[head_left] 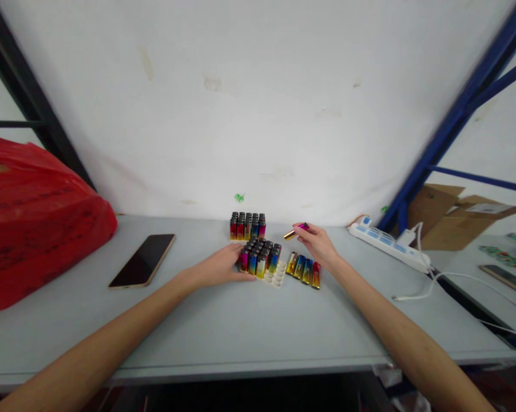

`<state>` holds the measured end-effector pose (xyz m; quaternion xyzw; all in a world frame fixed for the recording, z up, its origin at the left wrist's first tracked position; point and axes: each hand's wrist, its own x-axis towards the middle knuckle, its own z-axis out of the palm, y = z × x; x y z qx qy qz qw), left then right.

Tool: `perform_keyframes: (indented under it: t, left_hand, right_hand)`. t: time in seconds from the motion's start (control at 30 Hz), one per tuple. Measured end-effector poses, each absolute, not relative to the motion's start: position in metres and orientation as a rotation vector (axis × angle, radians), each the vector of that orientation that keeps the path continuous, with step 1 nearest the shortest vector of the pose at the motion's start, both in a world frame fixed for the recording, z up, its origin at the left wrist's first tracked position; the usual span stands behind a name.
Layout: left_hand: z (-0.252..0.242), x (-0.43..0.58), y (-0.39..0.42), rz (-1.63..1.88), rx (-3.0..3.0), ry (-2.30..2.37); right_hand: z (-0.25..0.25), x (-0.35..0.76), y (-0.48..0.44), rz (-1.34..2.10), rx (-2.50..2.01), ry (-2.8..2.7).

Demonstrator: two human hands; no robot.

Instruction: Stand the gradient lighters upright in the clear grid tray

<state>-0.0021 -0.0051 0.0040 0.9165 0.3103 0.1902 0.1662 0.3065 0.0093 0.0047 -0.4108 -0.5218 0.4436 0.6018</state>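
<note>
My right hand (320,245) pinches a shiny lighter (296,231), magenta and gold, held tilted above the table. Below it, several lighters (304,270) with metallic blue, gold and red bodies lie side by side. My left hand (221,266) grips the left side of a white tray (275,277) with round holes, fingers behind and thumb in front. Several upright lighters (260,256) with black tops fill most of that tray, while holes at its right end show bare. Directly behind stands a second block of upright lighters (247,225), red, blue and magenta.
A phone (143,261) lies on the grey table (223,332) at left, near a large red plastic bag (43,223). To the right are a white power strip (389,245) with cables, a blue metal frame (438,143) and a cardboard box (450,226). A white wall rises behind.
</note>
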Motion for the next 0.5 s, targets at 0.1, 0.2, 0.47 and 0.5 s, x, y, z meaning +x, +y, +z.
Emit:
perform_keyframes:
  t: [0.1, 0.2, 0.47, 0.5]
  left_hand:
    - [0.004, -0.002, -0.005, 0.539, 2.614, 0.900]
    - [0.004, -0.003, -0.005, 0.565, 2.602, 0.876]
    - [0.005, -0.002, -0.006, 0.568, 2.589, 0.880]
    - [0.005, -0.002, -0.006, 0.560, 2.594, 0.884]
  right_hand:
    - [0.009, 0.303, 0.005, 1.049, -0.893, -1.182]
    - [0.012, 0.301, 0.001, 1.066, -0.839, -1.235]
    - [0.015, 0.287, -0.008, 1.086, -0.897, -1.251]
    - [0.014, 0.286, -0.010, 1.041, -0.939, -1.279]
